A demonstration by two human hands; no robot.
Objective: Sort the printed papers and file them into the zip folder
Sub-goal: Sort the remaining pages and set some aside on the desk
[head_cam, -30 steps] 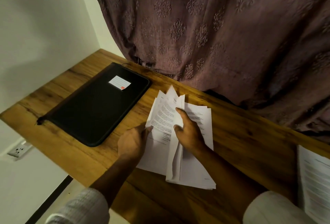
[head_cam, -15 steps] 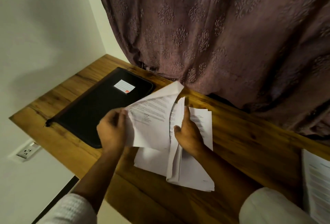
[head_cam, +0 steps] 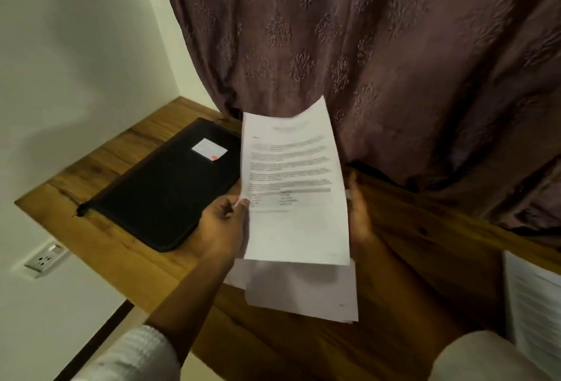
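Counting across the table point(head_cam: 425, 244): one black zip folder point(head_cam: 164, 189) flat at the left, one loose pile of papers point(head_cam: 303, 292) at centre, one further stack point(head_cam: 534, 304) at the right edge. Left hand point(head_cam: 224, 225) pinches the left edge of a single printed sheet point(head_cam: 294, 192) raised above the pile — right hand point(head_cam: 359, 213) lies along its right edge, fingers fairly straight, grip not discernible. Bare wood separates pile and stack.

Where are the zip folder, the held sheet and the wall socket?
zip folder point(head_cam: 164, 195), head view, bare black cover.
held sheet point(head_cam: 294, 183), head view, printed middle.
wall socket point(head_cam: 47, 257), head view, faceplate.
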